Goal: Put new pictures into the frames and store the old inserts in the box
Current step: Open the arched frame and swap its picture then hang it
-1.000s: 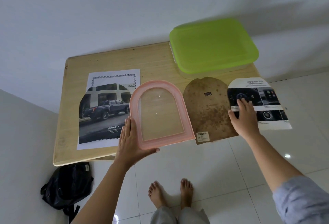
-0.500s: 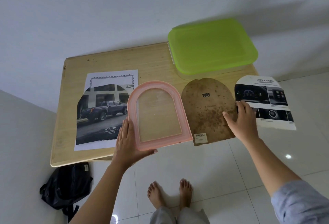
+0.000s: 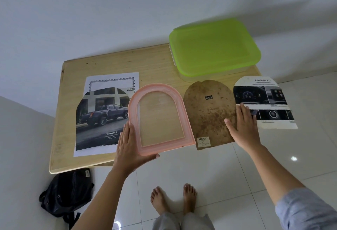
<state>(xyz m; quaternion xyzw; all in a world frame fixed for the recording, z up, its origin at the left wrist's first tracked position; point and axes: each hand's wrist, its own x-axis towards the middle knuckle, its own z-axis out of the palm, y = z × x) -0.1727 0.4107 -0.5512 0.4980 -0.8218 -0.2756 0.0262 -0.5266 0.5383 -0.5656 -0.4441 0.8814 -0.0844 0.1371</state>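
A pink arched frame point(image 3: 158, 118) with clear glazing lies tilted over the table's front edge. My left hand point(image 3: 130, 149) holds its lower left corner, fingers along the left side and thumb round the bottom rim. Right of it lies a stained brown arched backing board point(image 3: 207, 113). An arch-cut print of a car dashboard point(image 3: 266, 102) juts past the table's right edge. My right hand point(image 3: 244, 125) lies flat, fingers pressing the print's left part, thumb on the backing board. A pickup truck print point(image 3: 104, 114) rests on the left. The box with a green lid point(image 3: 213, 47) stands at the back right, closed.
The wooden table point(image 3: 73, 76) stands against a white wall. A black backpack point(image 3: 67, 191) lies on the tiled floor under its front left corner. My bare feet point(image 3: 173, 198) stand on white tiles in front of the table.
My right hand has slid the dashboard print to the right, off the backing board and further past the table edge. My left hand keeps the frame nearly still.
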